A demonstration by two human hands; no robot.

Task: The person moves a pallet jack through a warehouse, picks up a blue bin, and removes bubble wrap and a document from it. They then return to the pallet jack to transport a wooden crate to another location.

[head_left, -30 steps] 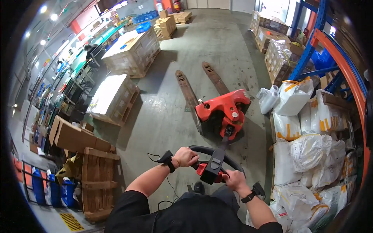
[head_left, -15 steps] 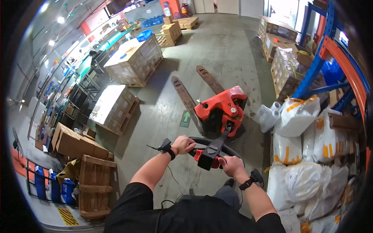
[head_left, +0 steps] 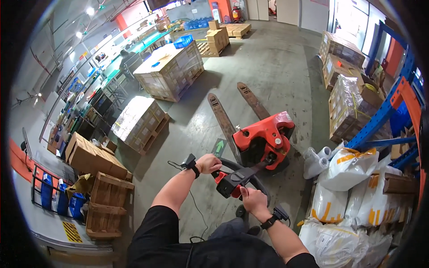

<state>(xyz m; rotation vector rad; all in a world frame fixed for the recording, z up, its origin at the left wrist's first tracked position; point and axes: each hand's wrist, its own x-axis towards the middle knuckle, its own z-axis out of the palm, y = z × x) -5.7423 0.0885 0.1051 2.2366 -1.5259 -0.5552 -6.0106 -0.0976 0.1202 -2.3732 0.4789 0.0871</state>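
A red pallet jack (head_left: 264, 136) stands on the floor in front of me, its two worn brown forks (head_left: 222, 115) pointing away and a little to the left. Its black and red tiller handle (head_left: 235, 180) reaches back toward my body. My left hand (head_left: 208, 164) is closed round the left grip of the handle. On the other side my right hand (head_left: 254, 200) wraps the right grip, thumb on top near the red part. Nothing lies on the forks. Both wrists wear black straps with small devices.
White sacks (head_left: 351, 169) are piled close on the right, beside a blue and orange rack (head_left: 388, 111). Wrapped carton pallets (head_left: 140, 123) stand left of the forks, others along the right (head_left: 346, 107). A wooden pallet (head_left: 106, 206) leans upright at near left. A green floor sign (head_left: 219, 146) lies beside the jack.
The handle has swung round, its right end coming nearer my body; both hands stay on it. The view has shifted, so the jack and surroundings appear further right.
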